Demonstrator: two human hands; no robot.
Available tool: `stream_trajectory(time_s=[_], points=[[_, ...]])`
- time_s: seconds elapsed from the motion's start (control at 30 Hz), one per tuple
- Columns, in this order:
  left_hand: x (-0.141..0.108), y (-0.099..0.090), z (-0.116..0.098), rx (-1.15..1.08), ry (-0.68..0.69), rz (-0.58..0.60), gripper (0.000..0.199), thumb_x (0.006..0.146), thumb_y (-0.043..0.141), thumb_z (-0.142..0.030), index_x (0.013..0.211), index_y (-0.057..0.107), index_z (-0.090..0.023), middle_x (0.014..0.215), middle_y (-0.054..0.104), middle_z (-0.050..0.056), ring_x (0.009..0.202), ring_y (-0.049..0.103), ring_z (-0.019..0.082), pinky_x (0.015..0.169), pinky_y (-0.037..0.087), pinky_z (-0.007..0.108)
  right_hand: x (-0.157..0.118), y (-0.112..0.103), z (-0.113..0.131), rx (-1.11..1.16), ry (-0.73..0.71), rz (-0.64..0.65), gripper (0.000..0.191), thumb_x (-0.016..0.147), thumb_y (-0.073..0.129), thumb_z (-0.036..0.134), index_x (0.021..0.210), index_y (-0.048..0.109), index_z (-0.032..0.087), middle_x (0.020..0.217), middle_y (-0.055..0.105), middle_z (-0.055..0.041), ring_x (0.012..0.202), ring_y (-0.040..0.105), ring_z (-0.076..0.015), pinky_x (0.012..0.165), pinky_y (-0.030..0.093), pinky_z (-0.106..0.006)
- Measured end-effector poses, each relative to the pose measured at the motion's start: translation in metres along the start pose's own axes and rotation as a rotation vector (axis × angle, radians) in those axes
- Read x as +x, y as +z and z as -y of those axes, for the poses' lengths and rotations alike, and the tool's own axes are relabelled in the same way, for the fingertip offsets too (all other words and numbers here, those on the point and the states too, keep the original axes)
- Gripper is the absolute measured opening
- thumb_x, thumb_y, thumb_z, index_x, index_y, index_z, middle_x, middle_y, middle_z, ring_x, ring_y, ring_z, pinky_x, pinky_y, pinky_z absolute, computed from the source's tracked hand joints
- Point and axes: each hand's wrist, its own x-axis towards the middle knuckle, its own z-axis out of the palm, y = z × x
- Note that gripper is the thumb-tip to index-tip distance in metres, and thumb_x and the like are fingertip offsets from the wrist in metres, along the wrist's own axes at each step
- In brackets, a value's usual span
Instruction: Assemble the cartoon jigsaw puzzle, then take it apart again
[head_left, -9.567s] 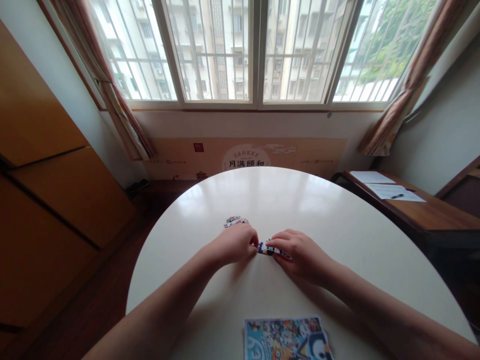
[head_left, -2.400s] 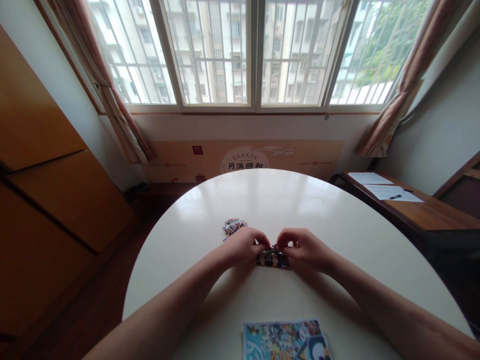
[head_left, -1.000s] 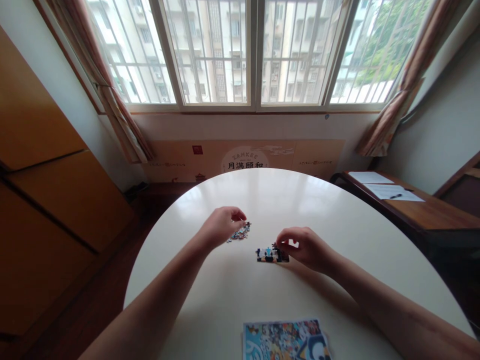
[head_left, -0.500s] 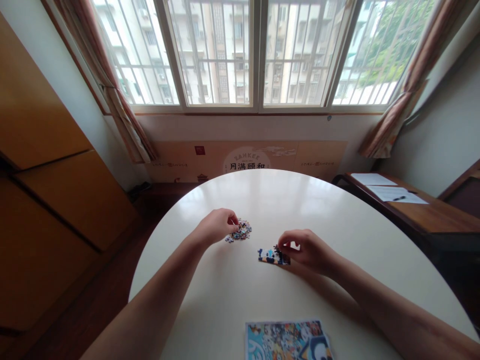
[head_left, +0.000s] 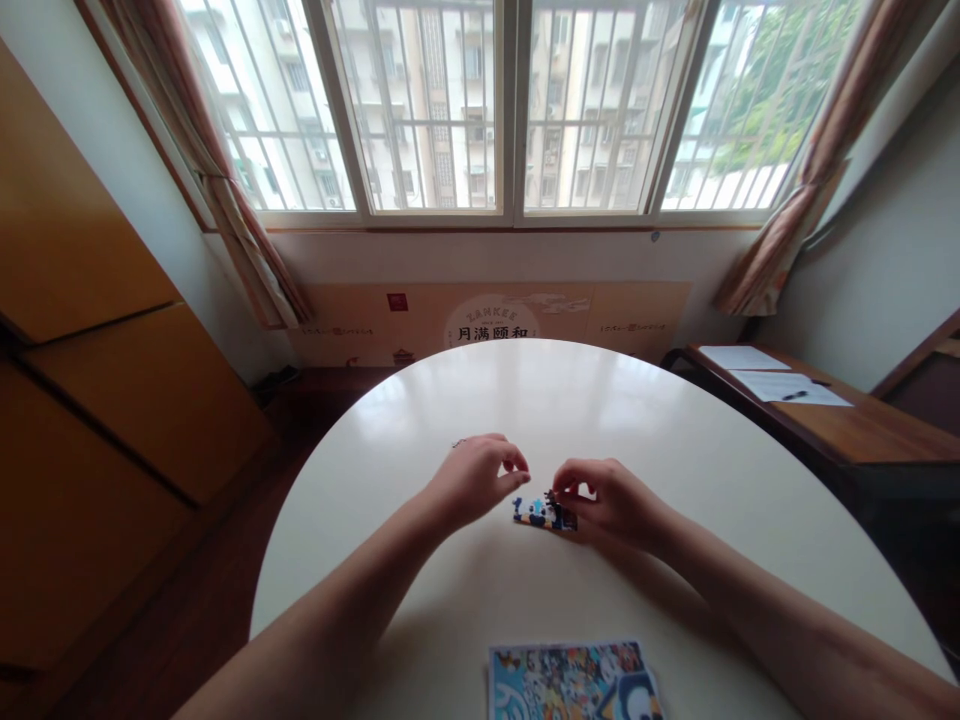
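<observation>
A small partly joined strip of jigsaw puzzle (head_left: 534, 516) lies on the white table, with blue, white and yellow printing. My right hand (head_left: 611, 497) is at its right end, thumb and forefinger pinched on a dark puzzle piece (head_left: 551, 498) at the strip's upper edge. Just up and left of the strip is my left hand (head_left: 480, 478), its thumb and forefinger brought together; whatever they hold is too small to make out. Behind that hand the pile of loose pieces is almost fully hidden, apart from a bit of a loose piece (head_left: 458, 443).
Near me on the round white table (head_left: 420, 620) lies a colourful cartoon picture sheet (head_left: 574, 680). A wooden side table (head_left: 892, 425) with papers (head_left: 787, 385) stands at the right. Beyond the table are a printed cardboard panel (head_left: 360, 310) and a barred window.
My left hand has moved right from the pile of loose pieces to beside the puzzle strip, and now covers most of the pile. My right hand has stayed nearly still.
</observation>
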Motion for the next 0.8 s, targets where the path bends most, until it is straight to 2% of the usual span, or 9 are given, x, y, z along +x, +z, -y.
stream_trajectory(time_s=[0.1,0.2,0.57,0.7,0.8], points=[[-0.003,0.013,-0.011,-0.028,0.036,0.061,0.014,0.085,0.067,-0.031,0.085,0.077,-0.023,0.092,0.072,0.004,0.084,0.065,0.020,0.079,0.046,0.030,0.000,0.001,0.000,-0.012,0.007,-0.005,0.014,0.079,0.061,0.011,0.085,0.067,0.022,0.076,0.071,0.0021,0.069,0.065,-0.0133,0.066,0.046,-0.024],[-0.004,0.018,-0.016,-0.028,0.035,0.083,0.013,0.084,0.068,-0.031,0.087,0.078,-0.022,0.093,0.072,0.005,0.085,0.065,0.020,0.079,0.046,0.030,0.000,0.001,0.001,-0.017,0.001,-0.014,0.012,0.080,0.062,0.012,0.084,0.067,0.021,0.076,0.071,0.0018,0.069,0.064,-0.0133,0.066,0.046,-0.024],[-0.001,0.029,-0.013,-0.065,0.079,0.082,0.010,0.083,0.069,-0.025,0.082,0.078,-0.022,0.084,0.072,0.002,0.081,0.065,0.018,0.080,0.045,0.028,0.000,0.005,0.002,0.011,-0.030,-0.024,0.006,0.082,0.063,0.016,0.082,0.065,0.021,0.073,0.070,0.0021,0.065,0.063,-0.0125,0.061,0.044,-0.022],[0.000,0.025,-0.012,-0.042,0.034,0.095,0.012,0.084,0.067,-0.025,0.082,0.078,-0.021,0.086,0.073,0.003,0.083,0.066,0.019,0.080,0.045,0.029,0.000,0.007,-0.002,0.019,-0.020,-0.011,0.016,0.076,0.062,0.009,0.085,0.065,0.022,0.075,0.070,0.0030,0.068,0.064,-0.0126,0.062,0.044,-0.022],[0.001,0.011,-0.006,-0.024,-0.030,0.075,0.016,0.085,0.062,-0.025,0.083,0.077,-0.020,0.090,0.074,0.004,0.085,0.066,0.021,0.077,0.046,0.029,0.001,0.008,-0.005,0.013,0.001,-0.005,0.017,0.075,0.062,0.009,0.085,0.064,0.022,0.075,0.069,0.0036,0.067,0.063,-0.0119,0.063,0.044,-0.022]])
